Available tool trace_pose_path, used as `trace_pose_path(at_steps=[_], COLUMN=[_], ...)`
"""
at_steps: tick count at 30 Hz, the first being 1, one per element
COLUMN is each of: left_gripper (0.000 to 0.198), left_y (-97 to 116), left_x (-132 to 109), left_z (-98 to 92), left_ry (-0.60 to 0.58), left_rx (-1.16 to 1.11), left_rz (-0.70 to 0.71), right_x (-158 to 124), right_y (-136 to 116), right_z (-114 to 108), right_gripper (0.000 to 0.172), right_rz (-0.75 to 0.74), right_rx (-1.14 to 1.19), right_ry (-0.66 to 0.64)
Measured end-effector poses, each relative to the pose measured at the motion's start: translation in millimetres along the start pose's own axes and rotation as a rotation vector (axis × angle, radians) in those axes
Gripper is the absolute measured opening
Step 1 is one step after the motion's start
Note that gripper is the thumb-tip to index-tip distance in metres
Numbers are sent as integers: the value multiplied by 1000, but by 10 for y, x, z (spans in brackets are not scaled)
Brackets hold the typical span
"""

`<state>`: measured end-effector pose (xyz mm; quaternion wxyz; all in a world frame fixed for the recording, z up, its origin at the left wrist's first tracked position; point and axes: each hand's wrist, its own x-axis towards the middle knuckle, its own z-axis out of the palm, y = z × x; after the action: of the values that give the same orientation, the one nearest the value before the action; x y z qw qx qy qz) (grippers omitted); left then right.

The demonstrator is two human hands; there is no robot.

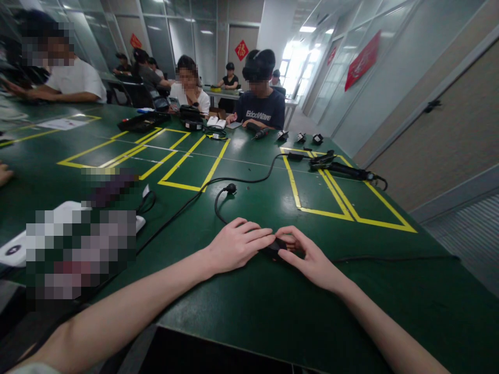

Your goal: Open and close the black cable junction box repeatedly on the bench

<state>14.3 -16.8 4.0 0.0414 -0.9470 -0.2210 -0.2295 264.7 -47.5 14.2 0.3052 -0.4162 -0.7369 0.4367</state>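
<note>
Between my hands, low over the green table (218, 322), is a small black block (274, 251) that looks like a power adapter, mostly covered by fingers. My left hand (239, 245) closes over its left side, fingertips at the top. My right hand (312, 259) pinches it from the right, thumb in front and fingers behind. A short cable with a black plug (231, 188) comes out from behind my left hand, and the plug lies on the table. Past my right wrist a thin black cable (397, 257) runs to the table's right edge.
Yellow tape rectangles (325, 213) mark the table. A long black cable (241, 181) crosses to a dark tool (343, 169) at right. White devices (39, 223) lie at left. Across the table sit co-workers, with a drill (257, 130) and a black tray (144, 122).
</note>
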Motion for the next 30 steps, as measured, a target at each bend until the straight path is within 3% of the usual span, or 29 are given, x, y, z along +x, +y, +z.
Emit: trace_pose_path(at_steps=[4,7,12,16,20,25,30], left_gripper=[39,39,46,37,38,36,36], left_y=[14,19,-14,-79,-111,-113,-123], left_x=[3,11,-8,-49,-70,-74,-90], left_z=[-28,-42,-60,-33,-16,-29,-20], left_ry=[42,101,149,89,21,3,-19], left_rx=[53,49,9,-84,-166,-214,-239], left_rz=[70,79,14,9,-16,-34,-57], right_x=[12,29,73,62,-26,-177,-353], right_y=[-13,-28,-8,113,275,514,768], right_z=[11,21,-188,-605,-1039,-1435,-1676], right_gripper=[54,61,67,55,55,60,68], right_rz=[213,292,296,184,113,123,382], right_rx=[345,431,441,371,287,159,28], right_ry=[-161,-104,235,614,872,1080,1205])
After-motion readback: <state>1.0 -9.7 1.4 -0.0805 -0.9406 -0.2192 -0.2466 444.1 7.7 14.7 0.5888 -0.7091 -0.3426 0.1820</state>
